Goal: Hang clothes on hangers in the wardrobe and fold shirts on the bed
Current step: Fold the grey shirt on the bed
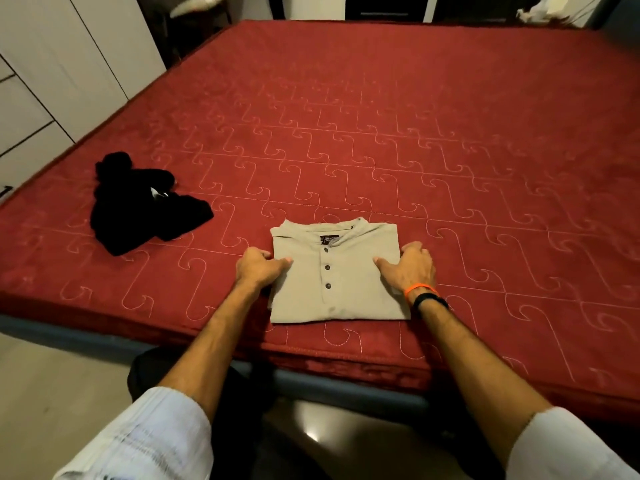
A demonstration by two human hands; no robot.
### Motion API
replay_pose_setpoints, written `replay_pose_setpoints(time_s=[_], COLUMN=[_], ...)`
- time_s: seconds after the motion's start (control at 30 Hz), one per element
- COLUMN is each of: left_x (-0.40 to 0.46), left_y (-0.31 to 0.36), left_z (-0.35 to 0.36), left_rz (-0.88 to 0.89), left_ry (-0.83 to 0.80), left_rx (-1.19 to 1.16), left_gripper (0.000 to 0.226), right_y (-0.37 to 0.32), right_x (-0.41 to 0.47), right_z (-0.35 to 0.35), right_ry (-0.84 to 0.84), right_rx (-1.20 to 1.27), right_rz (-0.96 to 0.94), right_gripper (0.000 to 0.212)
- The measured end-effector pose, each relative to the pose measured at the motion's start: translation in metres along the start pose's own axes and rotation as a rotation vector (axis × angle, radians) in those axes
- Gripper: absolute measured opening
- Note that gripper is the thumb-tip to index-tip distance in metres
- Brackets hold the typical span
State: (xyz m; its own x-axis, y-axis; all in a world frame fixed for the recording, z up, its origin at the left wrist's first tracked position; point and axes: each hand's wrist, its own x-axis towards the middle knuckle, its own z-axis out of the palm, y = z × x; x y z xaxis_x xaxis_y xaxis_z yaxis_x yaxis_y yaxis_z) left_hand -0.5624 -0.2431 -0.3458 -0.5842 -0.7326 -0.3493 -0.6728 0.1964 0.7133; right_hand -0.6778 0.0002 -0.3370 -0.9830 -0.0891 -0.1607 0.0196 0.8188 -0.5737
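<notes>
- One head-worn wide-angle view, looking forward and down from the near edge of the bed (381, 133).
- It sits close above the person's outstretched forearms; wardrobe doors (52, 71) at left.
</notes>
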Motion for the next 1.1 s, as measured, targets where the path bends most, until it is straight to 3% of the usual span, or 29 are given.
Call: replay_pose_setpoints(time_s=[0.1,0.17,0.23,0.33,0.47,0.6,0.8,0.93,1.1], left_x=[-0.005,-0.007,-0.004,0.009,0.028,0.041,0.054,0.05,0.036], left_y=[0.004,0.009,0.015,0.023,0.032,0.033,0.04,0.035,0.026], left_z=[0.004,0.004,0.003,0.002,0.001,0.002,0.002,0.009,0.009], left_rz=[0.013,0.03,0.038,0.0,-0.053,-0.126,-0.163,-0.041,0.159], left_ry=[0.029,0.103,0.163,0.162,0.18,0.192,0.248,0.286,0.36], left_rx=[0.045,0.036,0.006,-0.082,-0.192,-0.253,-0.271,-0.047,-0.004], left_gripper=[0.028,0.03,0.029,0.031,0.036,0.03,0.018,0.025,0.021], right_y=[-0.001,-0.005,-0.014,-0.029,-0.04,-0.034,-0.026,-0.026,-0.027], right_x=[-0.004,-0.012,-0.019,-0.031,-0.037,-0.035,-0.032,-0.033,-0.034], right_z=[-0.002,0.001,0.011,0.03,0.059,0.075,0.081,0.081,0.079], right_ry=[0.036,0.145,0.204,0.091,-0.05,-0.132,-0.142,-0.153,-0.186], right_rx=[-0.082,-0.307,-0.344,-0.168,-0.142,-0.208,-0.276,-0.275,-0.177], right_rz=[-0.045,-0.221,-0.486,-0.761,-1.005,-1.074,-1.113,-1.1,-1.053], right_gripper=[0.067,0.057,0.037,0.02,0.035,0.055,0.056,0.056,0.056])
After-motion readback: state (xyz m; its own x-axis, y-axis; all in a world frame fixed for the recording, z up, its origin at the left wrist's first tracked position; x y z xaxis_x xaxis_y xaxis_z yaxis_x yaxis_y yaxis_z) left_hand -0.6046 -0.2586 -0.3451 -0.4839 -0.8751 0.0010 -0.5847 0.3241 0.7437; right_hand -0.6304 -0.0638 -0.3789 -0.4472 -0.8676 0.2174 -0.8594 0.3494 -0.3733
